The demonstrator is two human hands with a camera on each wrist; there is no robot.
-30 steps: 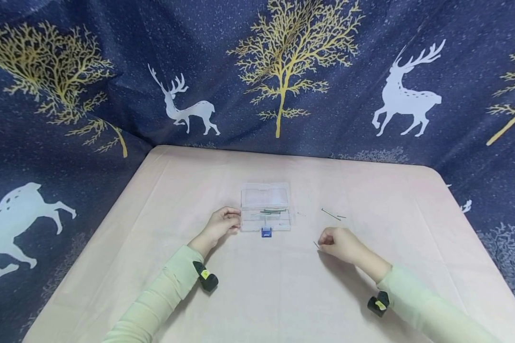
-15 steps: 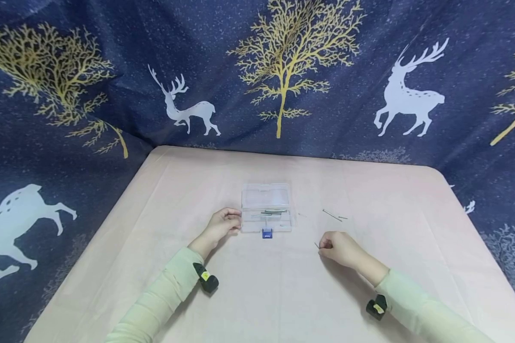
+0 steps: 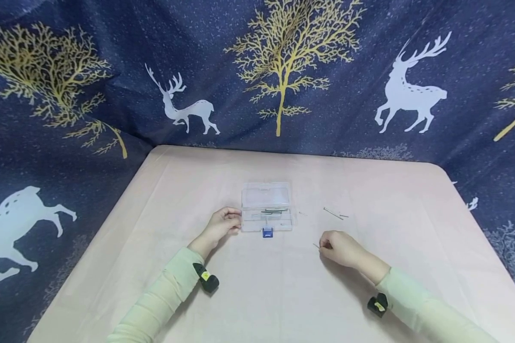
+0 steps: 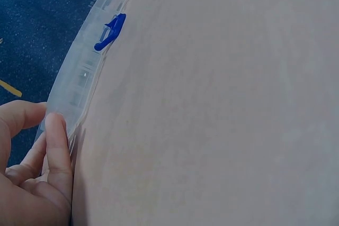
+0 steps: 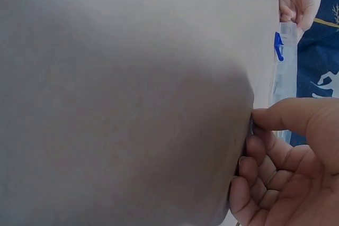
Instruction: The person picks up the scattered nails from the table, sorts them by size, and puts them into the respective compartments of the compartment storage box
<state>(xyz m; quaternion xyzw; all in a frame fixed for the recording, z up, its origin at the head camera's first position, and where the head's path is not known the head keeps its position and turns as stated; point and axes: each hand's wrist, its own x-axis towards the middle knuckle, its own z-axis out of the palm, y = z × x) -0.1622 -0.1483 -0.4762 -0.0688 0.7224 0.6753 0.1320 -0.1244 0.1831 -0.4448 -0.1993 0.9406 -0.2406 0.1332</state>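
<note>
A clear plastic storage box (image 3: 256,196) lies with its lid folded back on the table. Its blue latch (image 3: 268,233) hangs at the front. Several long nails (image 3: 275,210) lie in the rear compartment. At the box's left end, my left hand (image 3: 216,226) holds the side between thumb and fingers; the left wrist view shows its fingertips on the clear wall (image 4: 79,72). My right hand (image 3: 342,248), low over the table to the right, pinches a thin nail (image 3: 315,246) between thumb and forefinger. In the right wrist view the other fingers of my right hand (image 5: 286,168) are curled and the nail is mostly hidden.
A long nail (image 3: 333,213) and a shorter nail (image 3: 344,216) lie beyond my right hand. A faint small piece (image 3: 302,214) lies just right of the box. The pale pink tablecloth (image 3: 189,176) ends at a dark blue curtain (image 3: 240,95) printed with deer and trees.
The nail in my right hand has turned to a flatter slant, its free end pointing more to the left. My left hand stays at the box.
</note>
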